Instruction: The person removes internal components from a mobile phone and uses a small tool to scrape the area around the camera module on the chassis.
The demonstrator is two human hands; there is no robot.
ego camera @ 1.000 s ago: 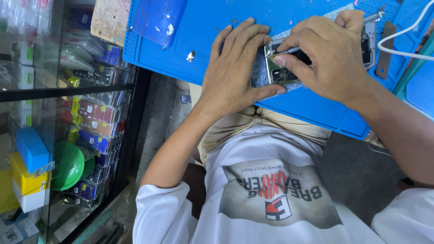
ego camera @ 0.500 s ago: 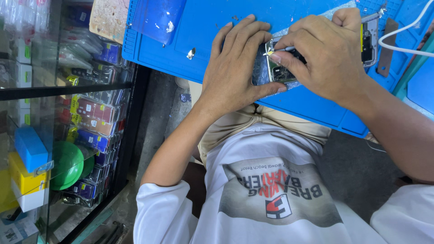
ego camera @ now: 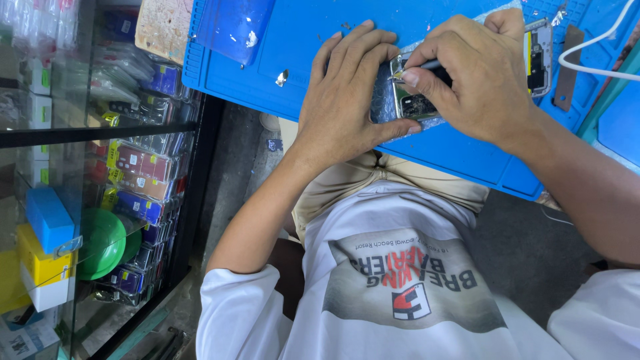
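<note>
Grip: both hands are closing on an opened phone (ego camera: 415, 101), its inner parts facing up.
Left hand: the left hand (ego camera: 350, 100) is lying flat over the phone's left side, fingers stretched away from the body, thumb pressing along the near edge.
Right hand: the right hand (ego camera: 473, 80) is curling over the phone from the right, thumb and forefinger pinching a thin dark tool (ego camera: 427, 65) whose tip is touching the phone's upper left corner.
Phone's place: it is lying on a blue work mat (ego camera: 313, 40), near the mat's near edge, with crinkled clear film showing around it.
Right of the hands: a second phone frame (ego camera: 537, 57) is lying on the mat, with a flat grey strip (ego camera: 569, 67) just beside it and a white cable (ego camera: 593, 57) curving past.
On the mat, left: a small metal piece (ego camera: 282, 78) is sitting apart from the hands.
Far left: a glass showcase (ego camera: 100, 133) is holding packaged goods, a green round item (ego camera: 103, 243), and blue and yellow boxes (ego camera: 43, 247).
</note>
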